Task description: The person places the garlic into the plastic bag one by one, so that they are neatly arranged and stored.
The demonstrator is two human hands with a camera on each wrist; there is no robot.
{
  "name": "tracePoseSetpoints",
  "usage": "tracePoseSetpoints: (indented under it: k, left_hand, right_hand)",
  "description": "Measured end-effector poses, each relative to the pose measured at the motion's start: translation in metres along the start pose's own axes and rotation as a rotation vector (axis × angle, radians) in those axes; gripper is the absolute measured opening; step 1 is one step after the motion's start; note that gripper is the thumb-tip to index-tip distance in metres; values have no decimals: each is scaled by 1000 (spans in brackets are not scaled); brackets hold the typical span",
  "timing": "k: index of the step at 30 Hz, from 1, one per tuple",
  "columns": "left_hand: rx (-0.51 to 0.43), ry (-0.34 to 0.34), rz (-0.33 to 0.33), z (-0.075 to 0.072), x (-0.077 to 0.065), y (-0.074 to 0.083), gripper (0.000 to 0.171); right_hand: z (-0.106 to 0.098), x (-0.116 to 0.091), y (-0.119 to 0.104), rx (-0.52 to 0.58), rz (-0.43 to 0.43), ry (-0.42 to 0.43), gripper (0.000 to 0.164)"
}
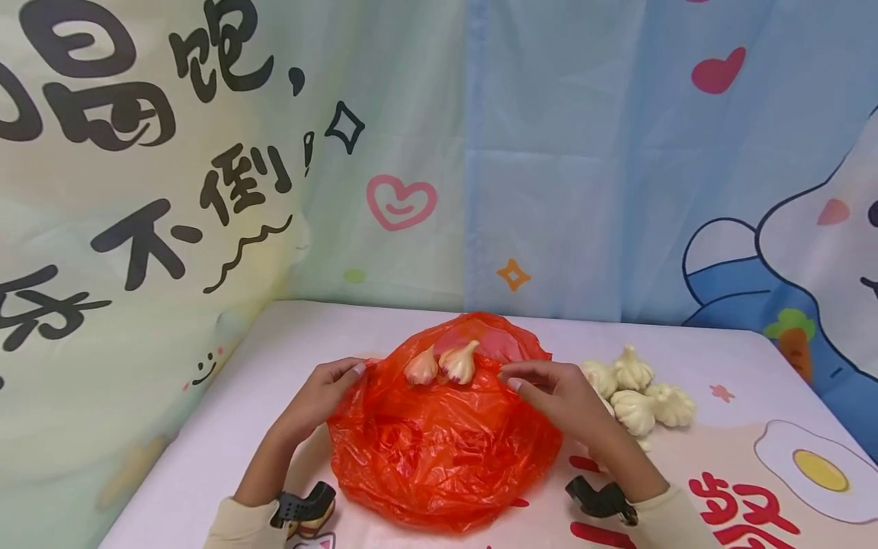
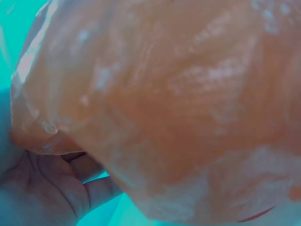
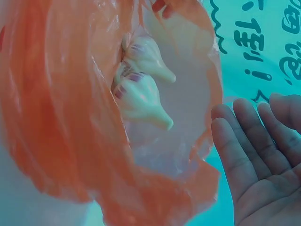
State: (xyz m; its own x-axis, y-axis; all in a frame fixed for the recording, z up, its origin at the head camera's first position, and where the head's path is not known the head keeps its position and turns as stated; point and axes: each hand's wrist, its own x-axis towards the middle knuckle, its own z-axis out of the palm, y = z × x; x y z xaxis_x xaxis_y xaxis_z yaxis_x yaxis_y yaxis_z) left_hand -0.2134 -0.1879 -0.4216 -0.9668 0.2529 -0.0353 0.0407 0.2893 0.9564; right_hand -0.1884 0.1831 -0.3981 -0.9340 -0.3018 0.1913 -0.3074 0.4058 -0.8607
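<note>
Your left hand (image 1: 328,390) pinches the crinkled red plastic bag (image 1: 446,450) at lower centre; your right hand (image 1: 559,393) has fingers extended by its rim. Two purple-streaked garlic bulbs (image 1: 459,364) sit in its mouth; cream-white ridged bulbs (image 1: 634,412) cluster lower right.

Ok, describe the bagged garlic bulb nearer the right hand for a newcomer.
Find the red plastic bag on the table. At its opening, the garlic bulb sits nearer the right hand. In the head view, it looks creamier than its pinkish neighbour.
</note>
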Motion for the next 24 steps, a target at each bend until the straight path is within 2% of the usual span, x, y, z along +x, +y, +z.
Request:
tracePoseSetpoints:
  k: [8,17,24]
  left_hand:
    - [-12,-11,23,-2,0,-2,36]
    - [-15,-2,22,-3,-1,0,34]
    - [-5,-11,20,-3,-1,-1,35]
  right_hand:
    - [-25,-13,-3,-7,17,48,31]
    - [-46,-35,4,-39,-87,82,26]
    - [-59,-46,10,-87,-89,126,26]
